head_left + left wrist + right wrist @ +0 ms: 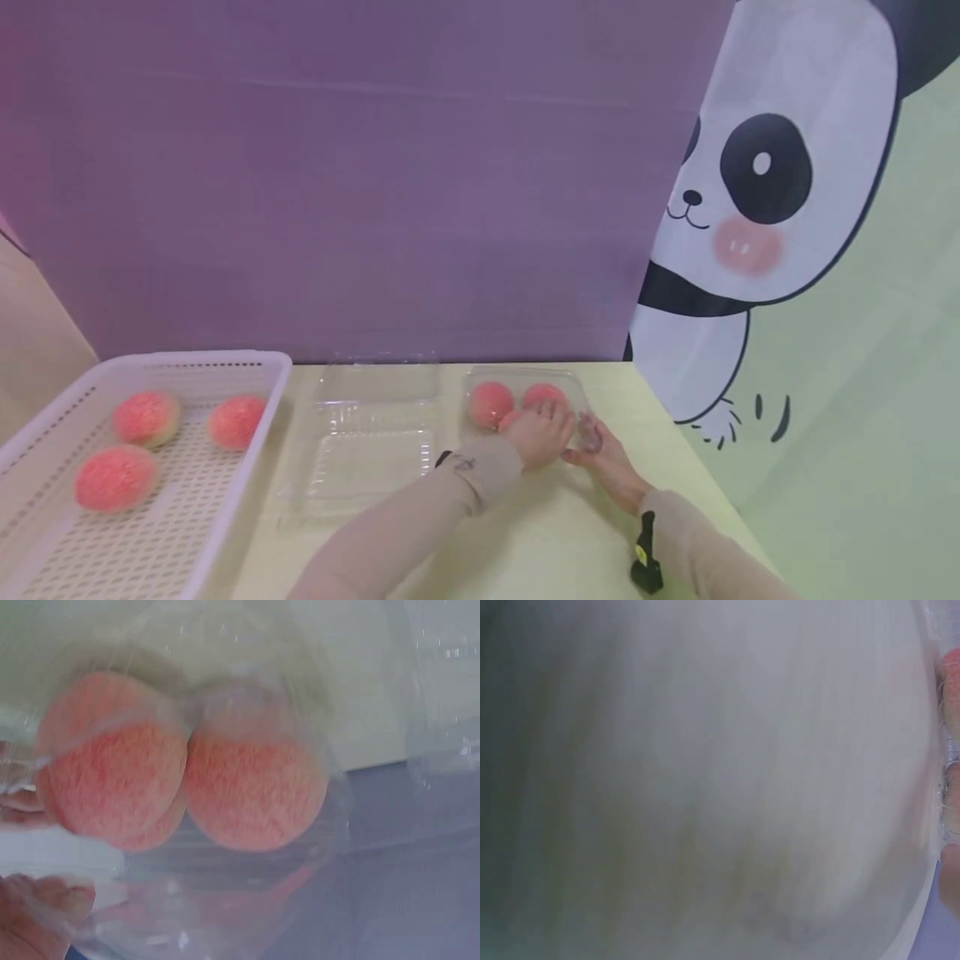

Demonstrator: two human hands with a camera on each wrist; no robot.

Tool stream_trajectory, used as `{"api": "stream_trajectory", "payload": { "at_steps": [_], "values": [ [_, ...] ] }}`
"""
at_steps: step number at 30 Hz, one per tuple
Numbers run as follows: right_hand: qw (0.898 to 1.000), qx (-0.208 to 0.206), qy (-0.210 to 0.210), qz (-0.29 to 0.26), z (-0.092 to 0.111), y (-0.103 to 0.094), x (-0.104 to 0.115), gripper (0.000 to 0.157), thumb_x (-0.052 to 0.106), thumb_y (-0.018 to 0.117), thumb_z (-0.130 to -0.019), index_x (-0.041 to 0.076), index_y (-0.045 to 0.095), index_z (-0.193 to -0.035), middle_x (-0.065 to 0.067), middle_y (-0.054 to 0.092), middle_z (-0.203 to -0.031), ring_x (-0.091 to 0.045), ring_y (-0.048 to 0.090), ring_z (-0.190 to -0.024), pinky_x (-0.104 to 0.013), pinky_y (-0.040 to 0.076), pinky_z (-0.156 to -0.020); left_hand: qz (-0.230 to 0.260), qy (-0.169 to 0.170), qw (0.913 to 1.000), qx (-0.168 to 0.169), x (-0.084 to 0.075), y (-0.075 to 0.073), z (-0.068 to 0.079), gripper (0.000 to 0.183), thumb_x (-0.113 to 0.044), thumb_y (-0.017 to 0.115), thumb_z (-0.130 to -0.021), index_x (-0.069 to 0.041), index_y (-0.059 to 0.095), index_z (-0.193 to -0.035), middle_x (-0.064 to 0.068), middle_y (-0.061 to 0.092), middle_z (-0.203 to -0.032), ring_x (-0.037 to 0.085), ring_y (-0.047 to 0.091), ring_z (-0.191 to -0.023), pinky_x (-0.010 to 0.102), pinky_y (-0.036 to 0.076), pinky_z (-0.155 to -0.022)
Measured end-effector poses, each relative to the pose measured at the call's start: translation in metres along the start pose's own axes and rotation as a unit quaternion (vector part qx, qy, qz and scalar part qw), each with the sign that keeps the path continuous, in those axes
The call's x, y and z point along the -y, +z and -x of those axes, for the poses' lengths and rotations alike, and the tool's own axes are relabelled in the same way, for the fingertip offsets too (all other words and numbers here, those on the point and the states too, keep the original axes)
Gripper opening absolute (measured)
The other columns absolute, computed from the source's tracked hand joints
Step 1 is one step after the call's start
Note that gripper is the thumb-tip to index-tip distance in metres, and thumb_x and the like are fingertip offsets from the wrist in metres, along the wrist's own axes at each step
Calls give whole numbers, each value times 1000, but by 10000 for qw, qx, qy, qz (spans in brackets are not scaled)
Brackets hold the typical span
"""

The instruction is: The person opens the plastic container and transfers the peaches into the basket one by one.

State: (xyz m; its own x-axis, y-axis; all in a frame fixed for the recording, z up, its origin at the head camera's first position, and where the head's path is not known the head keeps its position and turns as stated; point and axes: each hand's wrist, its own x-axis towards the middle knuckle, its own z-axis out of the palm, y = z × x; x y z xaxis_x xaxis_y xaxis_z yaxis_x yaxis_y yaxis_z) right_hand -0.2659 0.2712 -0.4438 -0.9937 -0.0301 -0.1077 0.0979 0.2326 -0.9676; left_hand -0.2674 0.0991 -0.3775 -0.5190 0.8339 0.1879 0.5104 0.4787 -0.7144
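A clear plastic box (480,375) with pink peaches in it sits at the table's back right. Two peaches (491,405) show at its rear, and more pink shows beside the hand. My left hand (538,433) lies over the box's front, its fingers extended on the plastic and covering part of the contents. At the box's right front corner, my right hand (611,468) grips the edge between thumb and fingers. Close up in the left wrist view, clear plastic overlies the peaches (255,784). The right wrist view is mostly blurred, with fingers (951,877) at its right edge.
Left of the box lies another clear plastic box (375,458), its lid folded back. A white perforated basket (180,533) holding three peaches (116,479) stands at the far left. A purple panel (360,208) rises behind the table, beside a panda-printed cloth (840,208).
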Motion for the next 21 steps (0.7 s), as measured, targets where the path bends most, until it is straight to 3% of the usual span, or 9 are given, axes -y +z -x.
{"api": "stream_trajectory", "payload": {
  "at_steps": [4, 9, 13, 17, 21],
  "values": [
    [9999, 37, -84, -133, 0, 2, 2, 94, 14, 71, -75, 10, 10, -147, -7, 8, -155, -30, 7, -141, -50, 9, -113, 303, 50, 9995, -2, 5, -8, -4, 43, -41, 41, -94, -16, 48, -128, 0, 60, -112, 9, 59, -91, 18, 53, -68],
    [9996, 144, -209, -131, 0, 4, 4, 92, 13, 69, -77, 10, 10, -147, -7, 6, -155, -29, 6, -141, -48, 8, -114, 588, 241, 9970, 448, 13, -17, -9, 39, -40, 46, -93, -17, 47, -124, -5, 61, -100, 5, 58, -79, 16, 50, -52],
    [9996, 167, -222, -45, 1, 1, 5, 94, 15, 70, -78, 11, 8, -147, -11, 8, -154, -30, 8, -141, -48, 10, -114, 1014, 229, 9922, 692, 26, -25, -13, 33, -29, 48, -93, -14, 48, -122, -6, 61, -102, 5, 59, -86, 18, 51, -63],
    [9998, 150, -99, 34, 3, -3, 4, 95, 15, 68, -79, 10, 1, -148, -13, 7, -154, -30, 8, -141, -48, 10, -114, 1572, 42, 9853, 671, 38, -29, -13, 32, -22, 44, -95, -11, 48, -125, -3, 61, -109, 8, 59, -98, 19, 50, -81],
    [9997, 254, -42, 5, 4, -3, 3, 94, 13, 65, -81, 9, -2, -147, -12, 5, -154, -29, 6, -141, -47, 8, -114, 2033, -89, 9768, 667, 40, -26, -6, 33, -22, 45, -94, -10, 48, -125, 2, 60, -114, 12, 57, -105, 22, 48, -89]
  ]
}}
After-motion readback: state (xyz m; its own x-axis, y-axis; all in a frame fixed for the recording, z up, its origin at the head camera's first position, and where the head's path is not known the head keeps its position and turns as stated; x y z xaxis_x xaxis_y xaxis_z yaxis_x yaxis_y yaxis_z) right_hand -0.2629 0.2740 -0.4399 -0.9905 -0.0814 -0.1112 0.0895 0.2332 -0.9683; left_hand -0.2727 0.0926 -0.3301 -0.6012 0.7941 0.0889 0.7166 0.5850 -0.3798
